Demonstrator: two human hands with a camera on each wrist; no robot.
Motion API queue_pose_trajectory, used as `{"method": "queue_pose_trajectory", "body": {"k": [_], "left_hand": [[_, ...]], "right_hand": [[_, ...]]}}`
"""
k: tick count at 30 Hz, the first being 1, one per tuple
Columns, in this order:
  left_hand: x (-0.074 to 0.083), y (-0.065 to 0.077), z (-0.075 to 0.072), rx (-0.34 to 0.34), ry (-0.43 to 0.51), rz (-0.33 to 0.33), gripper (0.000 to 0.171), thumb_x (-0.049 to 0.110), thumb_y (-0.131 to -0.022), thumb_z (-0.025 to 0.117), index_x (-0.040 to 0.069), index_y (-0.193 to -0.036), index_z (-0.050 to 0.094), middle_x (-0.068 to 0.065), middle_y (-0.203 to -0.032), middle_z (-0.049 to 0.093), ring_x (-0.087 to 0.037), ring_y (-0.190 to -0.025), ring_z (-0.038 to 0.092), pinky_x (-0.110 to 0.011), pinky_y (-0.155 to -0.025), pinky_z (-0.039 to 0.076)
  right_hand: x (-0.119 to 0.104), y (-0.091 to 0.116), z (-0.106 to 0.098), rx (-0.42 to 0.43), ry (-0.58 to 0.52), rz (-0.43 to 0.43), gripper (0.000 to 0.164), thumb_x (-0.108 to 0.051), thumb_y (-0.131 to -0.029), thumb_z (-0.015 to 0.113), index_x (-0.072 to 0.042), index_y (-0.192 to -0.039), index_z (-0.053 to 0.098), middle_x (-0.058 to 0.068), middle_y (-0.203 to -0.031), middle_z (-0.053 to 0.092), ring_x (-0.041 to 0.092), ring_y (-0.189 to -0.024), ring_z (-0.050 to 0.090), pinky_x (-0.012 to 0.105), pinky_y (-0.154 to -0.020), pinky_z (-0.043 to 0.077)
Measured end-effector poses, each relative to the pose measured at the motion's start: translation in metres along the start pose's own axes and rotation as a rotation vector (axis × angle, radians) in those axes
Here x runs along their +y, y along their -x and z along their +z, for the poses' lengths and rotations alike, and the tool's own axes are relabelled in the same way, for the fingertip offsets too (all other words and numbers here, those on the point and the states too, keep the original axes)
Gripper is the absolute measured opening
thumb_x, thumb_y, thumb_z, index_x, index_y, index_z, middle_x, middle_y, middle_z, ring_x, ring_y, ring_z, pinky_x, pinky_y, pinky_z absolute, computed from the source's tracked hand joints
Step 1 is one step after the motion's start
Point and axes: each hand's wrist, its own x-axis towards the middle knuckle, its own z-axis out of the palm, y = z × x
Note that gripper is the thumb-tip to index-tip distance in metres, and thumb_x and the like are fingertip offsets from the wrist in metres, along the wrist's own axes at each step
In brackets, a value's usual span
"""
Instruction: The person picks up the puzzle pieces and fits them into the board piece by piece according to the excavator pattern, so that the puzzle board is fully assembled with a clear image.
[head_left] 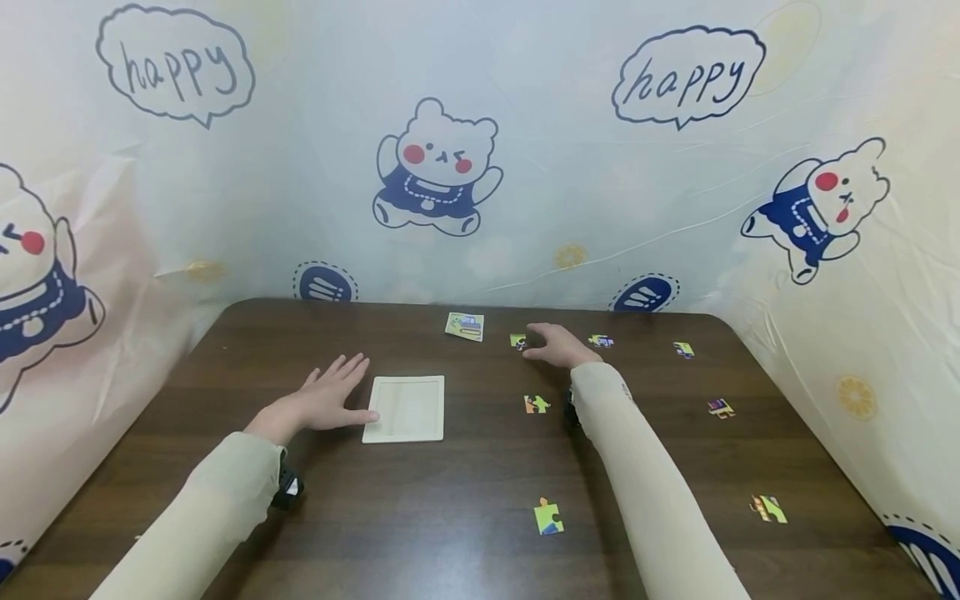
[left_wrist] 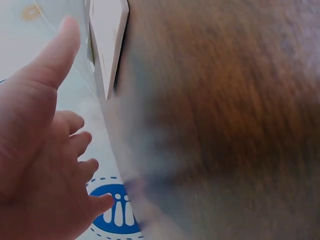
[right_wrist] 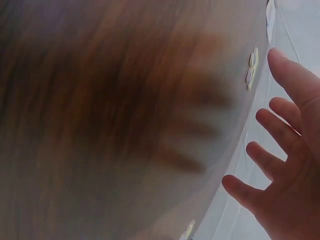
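A white square puzzle tray (head_left: 406, 408) with a raised rim lies left of the table's middle. My left hand (head_left: 322, 400) is beside it, fingers spread, the thumb reaching its left edge in the head view. In the left wrist view the hand (left_wrist: 45, 145) holds nothing, and the tray (left_wrist: 107, 40) is above it. At the back, my right hand (head_left: 558, 346) hovers over the table beside a small jigsaw piece (head_left: 517, 341). The right wrist view shows its fingers (right_wrist: 275, 125) apart and relaxed, gripping nothing, with a jigsaw piece (right_wrist: 252, 70) just off the thumb.
A picture card (head_left: 465, 327) lies at the back. More jigsaw pieces are scattered over the right half: one (head_left: 537, 404) in the middle, one (head_left: 548, 517) in front, one (head_left: 768, 508) at front right, others (head_left: 683, 350) farther back. A printed curtain (head_left: 540, 167) hangs behind the table.
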Motion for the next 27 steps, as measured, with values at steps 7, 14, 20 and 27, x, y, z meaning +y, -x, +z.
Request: {"method": "queue_pose_trajectory", "body": {"k": [7, 14, 20, 27], "left_hand": [[0.002, 0.001, 0.003, -0.071, 0.009, 0.027, 0.099, 0.053, -0.078, 0.065, -0.006, -0.143, 0.021, -0.025, -0.148, 0.015, -0.046, -0.133, 0.006, -0.067, -0.099, 0.004], [0.006, 0.0, 0.003, -0.102, 0.002, 0.032, 0.098, 0.054, -0.075, 0.067, -0.003, -0.143, 0.025, -0.024, -0.147, 0.018, -0.046, -0.133, 0.007, -0.067, -0.099, 0.003], [0.006, -0.003, 0.005, -0.115, 0.0, 0.032, 0.096, 0.053, -0.074, 0.069, -0.001, -0.142, 0.028, -0.023, -0.147, 0.021, -0.045, -0.133, 0.008, -0.067, -0.099, 0.002], [0.005, -0.004, 0.007, -0.112, -0.006, 0.035, 0.096, 0.054, -0.073, 0.069, 0.0, -0.143, 0.029, -0.021, -0.147, 0.021, -0.043, -0.134, 0.008, -0.066, -0.1, 0.001]], "right_hand": [[-0.008, -0.006, 0.007, -0.02, 0.008, 0.002, 0.06, -0.023, -0.091, 0.06, -0.005, -0.142, 0.033, 0.014, -0.144, 0.033, 0.03, -0.132, 0.027, 0.044, -0.105, 0.025], [-0.009, -0.01, 0.01, -0.038, 0.075, 0.029, 0.056, -0.024, -0.093, 0.056, -0.006, -0.142, 0.035, 0.012, -0.144, 0.033, 0.028, -0.133, 0.027, 0.042, -0.106, 0.025], [-0.009, -0.014, 0.014, 0.019, 0.189, 0.039, 0.044, -0.021, -0.093, 0.057, -0.007, -0.134, 0.048, 0.012, -0.136, 0.045, 0.028, -0.125, 0.039, 0.043, -0.101, 0.033], [-0.012, -0.018, 0.016, 0.08, 0.259, 0.004, 0.028, -0.016, -0.089, 0.063, -0.006, -0.115, 0.064, 0.009, -0.115, 0.061, 0.024, -0.104, 0.056, 0.039, -0.087, 0.046]]}}
